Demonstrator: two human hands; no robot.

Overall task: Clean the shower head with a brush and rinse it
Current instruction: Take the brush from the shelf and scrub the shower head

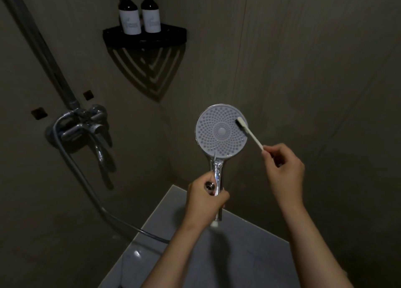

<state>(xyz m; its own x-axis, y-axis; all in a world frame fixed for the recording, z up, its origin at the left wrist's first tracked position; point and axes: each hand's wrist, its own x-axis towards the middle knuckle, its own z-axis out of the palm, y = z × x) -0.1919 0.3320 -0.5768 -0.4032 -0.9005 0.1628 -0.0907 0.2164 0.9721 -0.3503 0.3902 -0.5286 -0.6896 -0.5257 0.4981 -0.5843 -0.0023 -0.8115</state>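
The shower head (219,133) has a round grey face full of small nozzles and a chrome handle; its face points towards me. My left hand (206,197) grips that handle from below and holds it upright. My right hand (283,170) pinches the end of a white brush (249,133) shaped like a toothbrush. The brush's dark bristles rest on the upper right part of the nozzle face.
A chrome mixer tap (81,124) with a riser pipe is on the left wall, and a grey hose (91,190) runs from it towards the shower head. A black corner shelf (145,38) holds two dark bottles (140,16). A pale grey floor (217,255) lies below my arms.
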